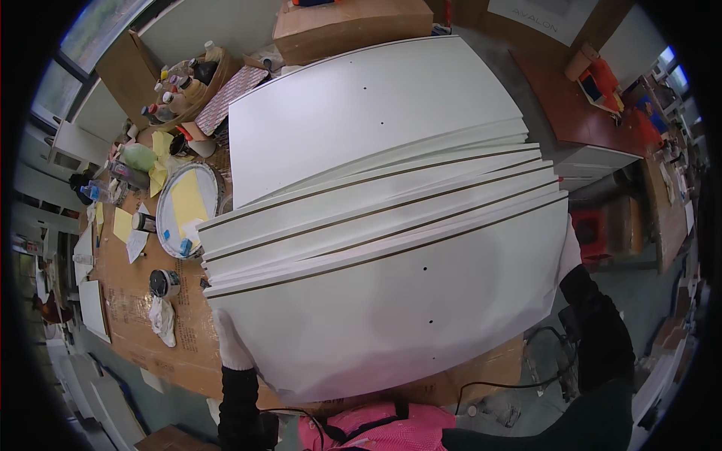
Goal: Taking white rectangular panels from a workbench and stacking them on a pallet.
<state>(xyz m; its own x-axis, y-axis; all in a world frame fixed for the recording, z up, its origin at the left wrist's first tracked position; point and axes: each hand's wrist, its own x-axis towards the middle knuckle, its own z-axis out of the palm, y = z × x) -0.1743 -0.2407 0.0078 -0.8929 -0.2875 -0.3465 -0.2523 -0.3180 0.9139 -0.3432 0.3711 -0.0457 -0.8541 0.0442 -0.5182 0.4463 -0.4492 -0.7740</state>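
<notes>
A white panel [391, 316] with small dark holes and a dark groove along its far edge lies nearest to me, in front of a fanned stack of similar white panels [376, 180]. At the panel's left edge is my left hand [231, 342], in a pale glove, gripping it with the fingers partly hidden behind the board. My right hand [571, 248], gloved as well, closes on the right edge, its fingers mostly out of sight. Another white panel [361, 113] lies flat on the far part of the stack.
Left of the stack, the cardboard-covered table [135, 301] holds a round white lid [188, 207], a dark-lidded jar [164, 283], a crumpled white cloth [162, 322] and a basket of bottles [199, 86]. A cardboard box [353, 30] stands behind. A black cable [511, 385] hangs near my right arm.
</notes>
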